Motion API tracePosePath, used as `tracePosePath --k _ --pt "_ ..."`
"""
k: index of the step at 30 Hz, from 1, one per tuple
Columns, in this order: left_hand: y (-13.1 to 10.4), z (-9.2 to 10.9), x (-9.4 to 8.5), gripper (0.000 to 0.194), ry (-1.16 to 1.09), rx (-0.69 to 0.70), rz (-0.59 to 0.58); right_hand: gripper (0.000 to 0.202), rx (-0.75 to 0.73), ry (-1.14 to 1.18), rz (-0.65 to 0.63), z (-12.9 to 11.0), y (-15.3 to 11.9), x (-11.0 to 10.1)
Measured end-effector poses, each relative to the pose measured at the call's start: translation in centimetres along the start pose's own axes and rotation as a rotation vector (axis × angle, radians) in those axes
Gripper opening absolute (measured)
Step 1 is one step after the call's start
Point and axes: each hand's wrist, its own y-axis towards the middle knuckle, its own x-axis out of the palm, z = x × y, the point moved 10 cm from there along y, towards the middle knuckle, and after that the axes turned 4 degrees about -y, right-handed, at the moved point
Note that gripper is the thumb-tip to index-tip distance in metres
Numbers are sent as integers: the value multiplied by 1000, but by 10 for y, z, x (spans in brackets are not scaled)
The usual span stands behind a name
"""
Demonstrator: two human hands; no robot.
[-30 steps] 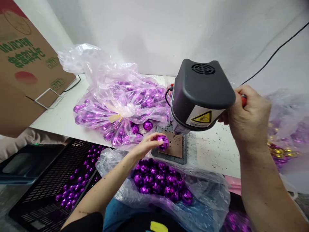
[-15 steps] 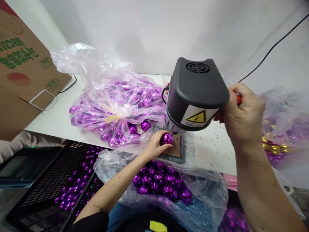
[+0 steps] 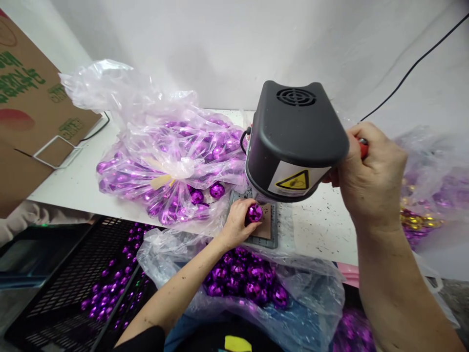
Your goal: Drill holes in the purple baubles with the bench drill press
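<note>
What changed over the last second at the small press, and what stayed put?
The left hand carried the purple faceted ball from the near edge of the base plate further in, under the black machine head, its grip closing around it. The right hand stayed clamped on the red-tipped lever; the bags of balls stayed put.

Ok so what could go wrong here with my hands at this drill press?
The left hand pinches the purple ball right under the machine head, so the fingers could get caught. The round ball may slip on the base plate. The right hand grips the red-tipped lever.
</note>
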Motion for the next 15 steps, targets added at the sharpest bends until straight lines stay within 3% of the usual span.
tracePosePath --k 3,10,15 --pt "-1 2 3 48 19 8 -34 44 0 -5 18 -1 0 -2" --pt "6 -8 5 45 5 -189 -75 41 13 -6 8 0 1 -2" --pt "6 -7 8 44 20 -224 -106 43 -4 -27 32 -3 -1 -3"
